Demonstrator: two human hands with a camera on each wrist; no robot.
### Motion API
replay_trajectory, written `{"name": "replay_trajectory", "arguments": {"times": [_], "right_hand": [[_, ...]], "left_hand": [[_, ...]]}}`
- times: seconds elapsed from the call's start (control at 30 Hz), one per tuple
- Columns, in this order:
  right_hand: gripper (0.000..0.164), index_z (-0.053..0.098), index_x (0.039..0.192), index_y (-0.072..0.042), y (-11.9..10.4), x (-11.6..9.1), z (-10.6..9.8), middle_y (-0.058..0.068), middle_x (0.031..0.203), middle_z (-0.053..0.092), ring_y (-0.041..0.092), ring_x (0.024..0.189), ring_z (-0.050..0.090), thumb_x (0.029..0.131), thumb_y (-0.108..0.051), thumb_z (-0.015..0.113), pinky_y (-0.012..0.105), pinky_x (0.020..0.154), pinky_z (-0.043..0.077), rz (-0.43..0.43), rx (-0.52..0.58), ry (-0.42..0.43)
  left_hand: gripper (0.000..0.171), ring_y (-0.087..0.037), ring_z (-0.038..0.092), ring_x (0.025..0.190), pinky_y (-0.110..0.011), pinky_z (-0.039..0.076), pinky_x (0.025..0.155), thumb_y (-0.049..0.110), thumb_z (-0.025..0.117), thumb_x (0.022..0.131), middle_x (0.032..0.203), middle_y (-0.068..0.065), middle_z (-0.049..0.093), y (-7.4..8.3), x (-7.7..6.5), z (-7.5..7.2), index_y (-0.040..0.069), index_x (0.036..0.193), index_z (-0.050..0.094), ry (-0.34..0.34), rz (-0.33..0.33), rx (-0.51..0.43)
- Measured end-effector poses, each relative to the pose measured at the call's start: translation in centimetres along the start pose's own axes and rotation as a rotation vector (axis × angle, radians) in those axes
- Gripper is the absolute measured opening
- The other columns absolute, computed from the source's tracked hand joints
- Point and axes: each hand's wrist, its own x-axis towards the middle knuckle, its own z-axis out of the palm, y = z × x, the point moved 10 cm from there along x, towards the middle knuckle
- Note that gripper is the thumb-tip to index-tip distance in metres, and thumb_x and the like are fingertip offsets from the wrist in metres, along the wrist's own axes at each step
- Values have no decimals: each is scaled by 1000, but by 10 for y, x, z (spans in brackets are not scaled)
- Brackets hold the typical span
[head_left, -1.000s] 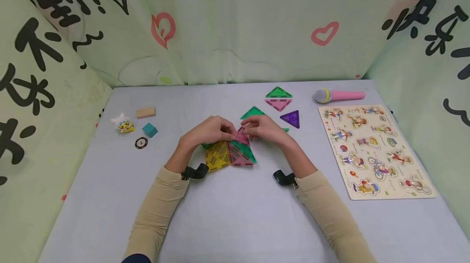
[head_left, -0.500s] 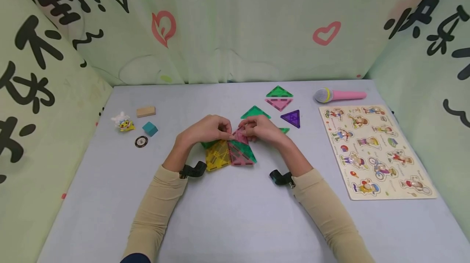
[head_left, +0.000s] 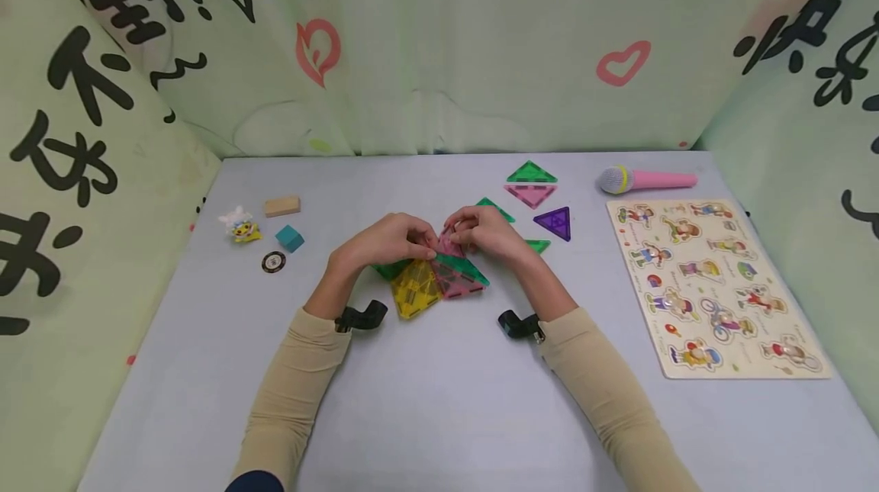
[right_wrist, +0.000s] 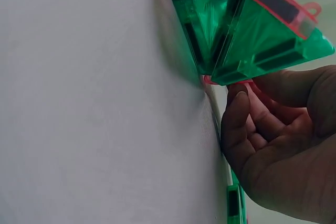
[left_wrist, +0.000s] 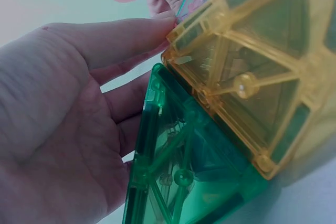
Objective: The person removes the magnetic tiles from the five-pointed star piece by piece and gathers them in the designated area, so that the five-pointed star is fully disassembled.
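Both hands are at a small three-dimensional build of translucent magnetic tiles in the middle of the table. Its near side shows a yellow tile [head_left: 415, 290], a pink tile [head_left: 458, 284] and a green tile [head_left: 465, 266]; another green tile [left_wrist: 178, 177] forms the left side. My left hand [head_left: 388, 240] pinches the build near the top of the yellow tile, thumb tip at the edge, other fingers behind. With curled fingers, my right hand [head_left: 491, 233] pinches a pink tile [head_left: 449, 244] at the far right of the build. The build's far side is mostly hidden by the hands.
Loose triangles lie behind and right: green [head_left: 532, 172], pink [head_left: 530, 194], purple [head_left: 555, 223]. A pink toy microphone [head_left: 647, 180] and a wooden picture puzzle board [head_left: 717, 290] are at right. Left are a wooden block [head_left: 282, 206], teal cube [head_left: 290, 238], figurine [head_left: 240, 225] and round disc [head_left: 273, 262].
The build has turned slightly, its pink and green near side swinging away from the person. My right hand has shifted a little leftward and away, covering more of a loose green triangle.
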Motion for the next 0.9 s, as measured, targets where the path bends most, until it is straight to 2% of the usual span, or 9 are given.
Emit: {"name": "replay_trajectory", "arguments": {"times": [0.07,0.27,0.4,0.6,0.9], "right_hand": [[21,68,113,-6,0,0,-3,9,85,67,18,65,54,92,-9,68,28,61,47,-2,-2,16],[20,67,109,-6,-4,-4,-27,5,86,65,14,69,54,90,-8,71,27,64,48,-23,-7,166],[21,65,111,-3,-5,-13,-39,4,89,65,15,75,57,92,-9,69,29,70,53,-9,62,165],[24,63,115,-1,0,-36,-69,9,99,66,15,81,63,96,-15,65,24,73,55,8,60,192],[28,59,117,1,24,-86,-121,-11,85,66,6,79,60,98,-19,63,22,74,52,43,36,271]], "left_hand": [[7,-17,56,86,-29,48,76,23,69,94,92,0,69,-1,0,-1,17,94,72,8,-6,-4],[7,-18,57,85,-29,48,76,24,69,95,92,0,68,-1,-1,-1,17,94,72,17,-4,-15],[7,-18,57,86,-30,48,78,24,69,95,94,0,69,-6,-2,-1,18,95,73,8,-32,-23],[11,-18,59,91,-30,50,83,28,69,94,99,2,73,-9,-1,3,21,100,76,-5,-63,-9],[12,-17,59,88,-29,51,77,32,70,92,92,4,74,-8,0,5,22,94,77,19,-59,3]]}}
